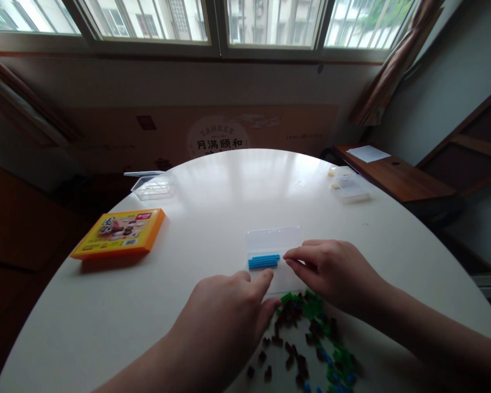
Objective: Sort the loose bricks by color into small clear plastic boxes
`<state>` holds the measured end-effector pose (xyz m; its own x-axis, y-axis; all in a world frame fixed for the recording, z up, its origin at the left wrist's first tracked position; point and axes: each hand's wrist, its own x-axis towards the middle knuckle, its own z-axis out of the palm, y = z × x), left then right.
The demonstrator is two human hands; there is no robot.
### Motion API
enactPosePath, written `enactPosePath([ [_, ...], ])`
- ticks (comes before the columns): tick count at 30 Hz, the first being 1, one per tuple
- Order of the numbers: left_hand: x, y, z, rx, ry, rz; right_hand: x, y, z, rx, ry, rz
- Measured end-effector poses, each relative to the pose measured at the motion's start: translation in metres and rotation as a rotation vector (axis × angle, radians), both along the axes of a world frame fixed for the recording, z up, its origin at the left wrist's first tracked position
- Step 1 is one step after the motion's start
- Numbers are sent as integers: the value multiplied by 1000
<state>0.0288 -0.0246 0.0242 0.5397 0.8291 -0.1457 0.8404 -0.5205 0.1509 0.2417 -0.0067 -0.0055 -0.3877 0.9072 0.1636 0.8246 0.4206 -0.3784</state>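
Blue toy building bricks [263,262] stand in neat rows on a clear plastic box [290,279] near the middle of the white table. Just below the rows, my left hand [235,305] has its index finger stretched out close to them. Its thumb is apart, over the edge of a brick pile. From the right, my right hand [331,270] reaches the end of the blue rows, thumb and index tips close together. Whatever may be between those tips is too small to name. Loose green and brown bricks [313,305] spread below and between both hands.
An orange and yellow box [120,233] lies at the table's left. A clear tray [152,188] rests at the far left edge, and a clear box [349,188] at the far right. Beyond is a wooden desk [409,180] with white paper [368,153].
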Motion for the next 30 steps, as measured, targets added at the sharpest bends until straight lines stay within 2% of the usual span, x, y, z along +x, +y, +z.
enactPosePath([
  [2, -4, 2, 5, 78, -74, -22, 2, -1, 2, 28, 14, -2],
  [7, -19, 23, 8, 389, -215, 57, 11, -3, 14, 94, 74, 3],
  [10, -24, 36, 3, 503, -291, 33, 19, -4, 25, 126, 116, 124],
  [13, -24, 39, 0, 520, -351, -118, 27, -9, 36, 72, 82, 359],
  [16, -20, 35, -1, 509, -393, -256, 33, -16, 46, -44, 13, 500],
  [21, -15, 33, -8, 430, -464, -415, 34, -25, 56, -221, -102, 610],
  [26, -17, 36, -11, 402, -466, -436, 31, -37, 61, -368, -191, 665],
  [30, -18, 36, -9, 410, -468, -444, 32, -44, 59, -406, -209, 693],
])
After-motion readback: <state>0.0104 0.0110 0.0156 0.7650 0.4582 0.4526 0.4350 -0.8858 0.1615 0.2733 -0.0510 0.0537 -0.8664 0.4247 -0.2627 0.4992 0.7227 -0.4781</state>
